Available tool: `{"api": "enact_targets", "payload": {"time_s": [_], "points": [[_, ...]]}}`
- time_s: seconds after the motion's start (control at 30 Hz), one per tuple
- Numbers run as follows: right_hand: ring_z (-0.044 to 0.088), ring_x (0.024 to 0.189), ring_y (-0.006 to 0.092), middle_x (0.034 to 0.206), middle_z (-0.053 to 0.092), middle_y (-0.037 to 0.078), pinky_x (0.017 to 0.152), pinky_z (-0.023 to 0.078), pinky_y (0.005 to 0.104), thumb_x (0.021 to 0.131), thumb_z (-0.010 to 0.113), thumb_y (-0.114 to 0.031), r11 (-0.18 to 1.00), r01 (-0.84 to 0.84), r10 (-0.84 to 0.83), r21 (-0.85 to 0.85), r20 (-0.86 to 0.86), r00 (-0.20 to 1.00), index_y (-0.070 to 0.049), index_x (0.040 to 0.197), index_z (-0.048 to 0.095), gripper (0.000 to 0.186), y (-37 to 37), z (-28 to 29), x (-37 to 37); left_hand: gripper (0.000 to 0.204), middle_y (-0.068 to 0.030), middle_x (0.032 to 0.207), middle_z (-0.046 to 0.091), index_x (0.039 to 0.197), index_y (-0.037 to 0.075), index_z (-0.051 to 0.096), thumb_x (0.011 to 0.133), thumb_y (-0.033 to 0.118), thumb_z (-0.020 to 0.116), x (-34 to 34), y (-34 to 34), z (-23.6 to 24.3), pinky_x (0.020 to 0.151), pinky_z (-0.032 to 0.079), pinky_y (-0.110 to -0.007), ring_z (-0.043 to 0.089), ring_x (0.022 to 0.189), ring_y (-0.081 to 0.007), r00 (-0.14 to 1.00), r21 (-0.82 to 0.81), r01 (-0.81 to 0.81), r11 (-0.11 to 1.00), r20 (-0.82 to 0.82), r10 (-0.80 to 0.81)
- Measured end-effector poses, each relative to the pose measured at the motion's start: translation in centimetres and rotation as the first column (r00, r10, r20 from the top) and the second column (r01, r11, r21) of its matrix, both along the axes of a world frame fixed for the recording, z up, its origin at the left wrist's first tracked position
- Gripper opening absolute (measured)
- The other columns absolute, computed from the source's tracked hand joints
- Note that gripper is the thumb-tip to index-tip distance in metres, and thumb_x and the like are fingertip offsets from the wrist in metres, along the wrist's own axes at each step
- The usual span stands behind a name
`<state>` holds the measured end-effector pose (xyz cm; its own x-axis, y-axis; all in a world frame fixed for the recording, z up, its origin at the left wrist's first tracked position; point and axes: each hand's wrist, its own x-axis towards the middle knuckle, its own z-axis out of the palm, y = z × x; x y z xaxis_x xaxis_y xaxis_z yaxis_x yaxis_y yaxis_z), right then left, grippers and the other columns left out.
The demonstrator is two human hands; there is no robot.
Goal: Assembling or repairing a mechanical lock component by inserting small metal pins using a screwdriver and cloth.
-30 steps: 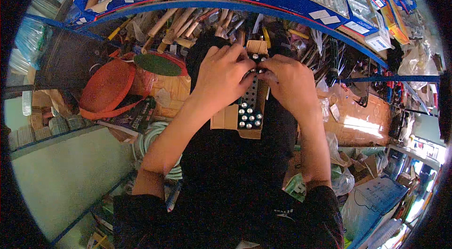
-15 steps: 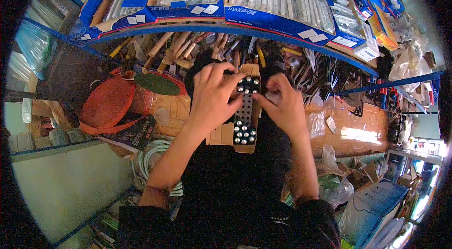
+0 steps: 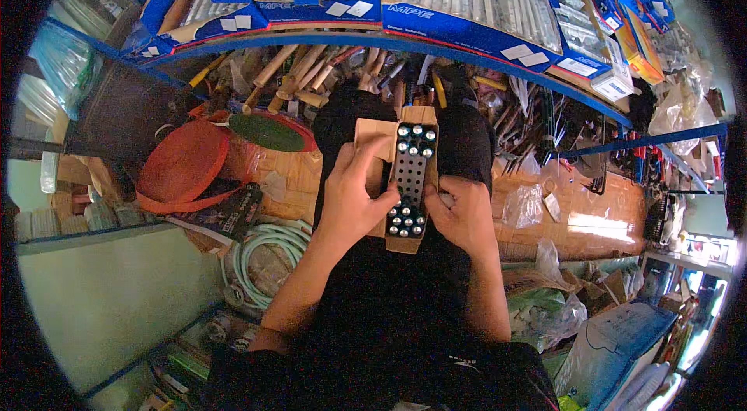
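Two hands hold one long cardboard box (image 3: pixel 408 178): the left hand (image 3: pixel 354 197) and the right hand (image 3: pixel 461 213). In the box's black tray sit two clusters of silver-capped cells: about five at the far end (image 3: pixel 416 140), beyond the fingers, and about six at the near end (image 3: pixel 405 220), between the two hands; an exact count is hard at this size. Left of the left hand lies one red coil of strap (image 3: pixel 183 166), and nearer, one coil of pale green hose (image 3: pixel 264 251).
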<state>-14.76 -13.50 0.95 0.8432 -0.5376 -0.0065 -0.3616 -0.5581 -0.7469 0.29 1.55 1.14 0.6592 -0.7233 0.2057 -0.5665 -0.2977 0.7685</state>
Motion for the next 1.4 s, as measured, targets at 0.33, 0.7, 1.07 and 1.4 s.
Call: {"api": "enact_targets", "payload": {"time_s": [0.33, 0.7, 1.07, 1.4], "points": [[0.058, 0.057, 0.0247, 0.068, 0.061, 0.016, 0.056, 0.045, 0.0364, 0.091, 0.068, -0.011, 0.966, 0.016, -0.074, 0.258, 0.216, 0.974, 0.002, 0.086, 0.069, 0.014, -0.5, 3.1, 0.7, 0.045, -0.0142, 0.117, 0.069, 0.124, 0.007, 0.068, 0.081, 0.009, 0.077, 1.2, -0.3, 4.0, 0.1, 0.047, -0.041, 0.06, 0.112, -0.0326, 0.997, -0.173, 0.031, 0.984, -0.07, -0.043], [0.046, 0.054, 0.0008, 0.063, 0.057, -0.002, 0.048, 0.036, 0.025, 0.096, 0.066, -0.009, 0.783, 0.079, -0.191, 0.617, 0.117, 0.975, 0.003, 0.092, 0.073, 0.014, -0.9, 1.6, 1.1, 0.044, -0.0209, 0.16, 0.043, 0.123, 0.023, 0.08, 0.079, 0.027, 0.087, 2.2, 0.1, 4.0, 0.114, 0.034, -0.049, 0.042, 0.139, -0.041, 0.876, 0.056, 0.006, 0.998, 0.482, -0.033], [0.041, 0.054, 0.0014, 0.056, 0.052, -0.003, 0.047, 0.033, 0.0265, 0.091, 0.074, -0.012, 0.842, 0.021, -0.065, 0.539, 0.062, 0.996, 0.002, 0.079, 0.068, 0.019, -0.9, 1.2, 1.2, 0.039, -0.0133, 0.17, 0.029, 0.121, 0.025, 0.077, 0.082, 0.028, 0.081, -0.9, 1.9, 6.6, 0.112, 0.022, -0.058, 0.028, 0.146, -0.0426, 0.847, 0.416, 0.03, 0.909, 0.472, -0.244], [0.046, 0.053, -0.0007, 0.063, 0.057, -0.007, 0.045, 0.035, 0.0218, 0.097, 0.071, -0.011, 0.719, 0.008, -0.132, 0.695, 0.126, 0.983, 0.002, 0.091, 0.072, 0.014, -0.4, 1.9, 1.1, 0.022, -0.012, 0.159, 0.042, 0.096, 0.014, 0.074, 0.077, 0.024, 0.082, -2.1, 1.0, 6.3, 0.108, 0.025, -0.058, 0.035, 0.143, -0.0389, 0.881, 0.39, -0.059, 0.919, 0.454, -0.136]]}}
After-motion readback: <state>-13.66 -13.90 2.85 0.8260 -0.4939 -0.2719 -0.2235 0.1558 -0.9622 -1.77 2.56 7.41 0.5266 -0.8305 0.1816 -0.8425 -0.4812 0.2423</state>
